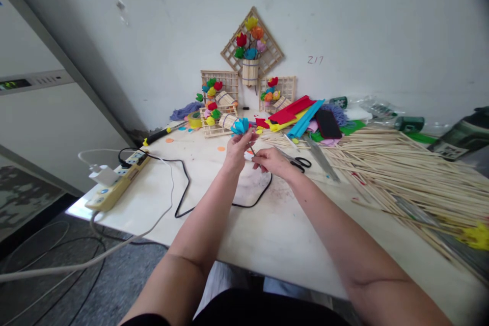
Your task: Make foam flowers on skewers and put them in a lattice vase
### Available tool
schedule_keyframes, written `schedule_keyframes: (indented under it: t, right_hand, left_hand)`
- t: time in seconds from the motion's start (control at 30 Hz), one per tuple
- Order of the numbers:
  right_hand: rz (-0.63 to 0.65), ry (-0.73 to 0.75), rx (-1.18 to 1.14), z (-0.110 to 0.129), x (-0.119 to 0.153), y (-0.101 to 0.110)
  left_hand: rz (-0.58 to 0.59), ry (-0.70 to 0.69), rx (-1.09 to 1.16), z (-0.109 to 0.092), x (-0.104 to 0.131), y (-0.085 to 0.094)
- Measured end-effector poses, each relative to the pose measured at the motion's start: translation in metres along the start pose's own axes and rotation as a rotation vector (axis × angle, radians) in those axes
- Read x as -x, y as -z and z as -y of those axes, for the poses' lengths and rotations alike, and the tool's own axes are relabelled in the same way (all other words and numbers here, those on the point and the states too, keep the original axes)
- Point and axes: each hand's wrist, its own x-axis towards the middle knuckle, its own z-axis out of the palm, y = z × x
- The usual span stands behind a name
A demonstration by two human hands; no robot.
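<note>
My left hand is closed at the base of a blue paper flower, whose petals spread out above the fingertips. A thin dark stem slants down from the flower toward my right hand. The fingers of my right hand pinch the stem's lower end. Both hands are above the middle of the table. Black-handled scissors lie just right of my right hand. Behind the flower, a small stick lattice bears colourful paper flowers and a stick pot.
More flower lattices lean against or hang on the wall, including a diamond-shaped one. Folded coloured paper, a phone and many thin sticks lie right. A power strip, a glue gun and a black cord lie left.
</note>
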Motion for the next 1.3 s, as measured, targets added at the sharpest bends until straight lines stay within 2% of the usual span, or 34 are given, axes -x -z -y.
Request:
schedule_keyframes:
  t: [0.17, 0.43, 0.57, 0.73, 0.9, 1.0, 1.13, 1.23, 1.3]
  right_hand:
    - [-0.010, 0.002, -0.018, -0.005, -0.003, 0.000]
    - [-0.067, -0.013, 0.107, -0.014, -0.010, -0.001]
    - [-0.104, 0.054, 0.219, -0.017, -0.012, 0.001]
    - [-0.217, 0.220, 0.444, -0.022, -0.014, 0.006]
    - [-0.291, 0.262, 0.561, -0.021, -0.013, 0.008]
    - [-0.310, 0.241, 0.558, -0.020, -0.013, 0.008]
    - [-0.331, 0.260, 0.486, -0.018, -0.013, 0.005]
    - [-0.304, 0.311, 0.376, -0.019, -0.014, 0.004]
    - [-0.323, 0.323, 0.299, -0.021, -0.015, 0.004]
  left_hand:
    - [-0.032, -0.059, -0.020, 0.001, -0.001, -0.001]
    - [0.026, -0.112, -0.132, 0.001, 0.008, -0.009]
    - [0.055, -0.148, -0.204, 0.003, 0.011, -0.012]
    - [0.039, -0.341, -0.389, 0.006, 0.017, -0.012]
    - [0.052, -0.463, -0.526, -0.002, 0.022, -0.015]
    - [0.093, -0.434, -0.580, -0.004, 0.020, -0.016]
    - [0.158, -0.312, -0.604, 0.002, 0.012, -0.010]
    - [0.154, -0.293, -0.597, 0.004, 0.005, -0.005]
    - [0.083, -0.312, -0.529, 0.001, 0.000, 0.000]
